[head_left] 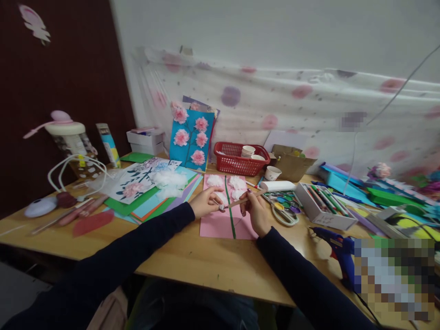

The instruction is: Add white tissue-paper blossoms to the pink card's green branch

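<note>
My right hand (pixel 257 213) pinches a thin flat brown stick (pixel 236 203), which slants down toward my left fingertips. My left hand (pixel 206 201) is closed in a pinch at the stick's lower end; a small whitish bit shows at its fingertips, too small to name. Both hands are over a pink sheet of card (pixel 215 228) lying on the table. A dark green strip (pixel 231 220) runs down the card's middle. White fluffy tufts (pixel 236 182) sit on both sides of the strip, partly hidden by my hands.
Scissors (pixel 284 214), a white box of markers (pixel 326 213) and a blue glue gun (pixel 338 250) lie to the right. Behind stand a red basket (pixel 237 162) and a blue card with pink flowers (pixel 188 133). Coloured papers (pixel 140 208) and white fluff (pixel 168 181) lie left.
</note>
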A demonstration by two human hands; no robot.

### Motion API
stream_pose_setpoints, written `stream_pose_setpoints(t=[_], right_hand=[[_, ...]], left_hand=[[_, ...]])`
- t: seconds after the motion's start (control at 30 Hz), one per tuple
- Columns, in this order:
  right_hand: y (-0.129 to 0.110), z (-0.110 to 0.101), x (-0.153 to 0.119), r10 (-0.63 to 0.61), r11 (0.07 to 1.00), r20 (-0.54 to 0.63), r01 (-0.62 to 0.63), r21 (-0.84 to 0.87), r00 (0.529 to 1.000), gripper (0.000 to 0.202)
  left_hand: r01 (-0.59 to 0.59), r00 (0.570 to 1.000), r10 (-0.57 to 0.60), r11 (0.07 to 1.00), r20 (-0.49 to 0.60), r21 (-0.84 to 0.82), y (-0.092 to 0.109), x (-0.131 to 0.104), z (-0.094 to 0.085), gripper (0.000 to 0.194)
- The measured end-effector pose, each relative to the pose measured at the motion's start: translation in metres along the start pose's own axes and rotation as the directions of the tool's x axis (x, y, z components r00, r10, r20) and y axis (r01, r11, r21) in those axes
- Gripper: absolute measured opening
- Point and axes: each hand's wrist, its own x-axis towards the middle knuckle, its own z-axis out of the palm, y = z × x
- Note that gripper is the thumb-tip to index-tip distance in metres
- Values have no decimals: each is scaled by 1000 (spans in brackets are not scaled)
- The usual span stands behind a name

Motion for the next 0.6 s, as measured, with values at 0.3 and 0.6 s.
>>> stream_pose_setpoints(t=[0.3, 0.6], right_hand=[[-1, 1, -2, -20, 1000, 25, 20, -17, 999, 40], [5, -2, 0, -157, 987, -142, 158, -4, 977, 42]], left_hand=[[-40, 999, 39, 999, -3, -30, -3, 3, -2, 47], [-95, 982, 105, 993, -155, 70, 0, 7, -14, 47]])
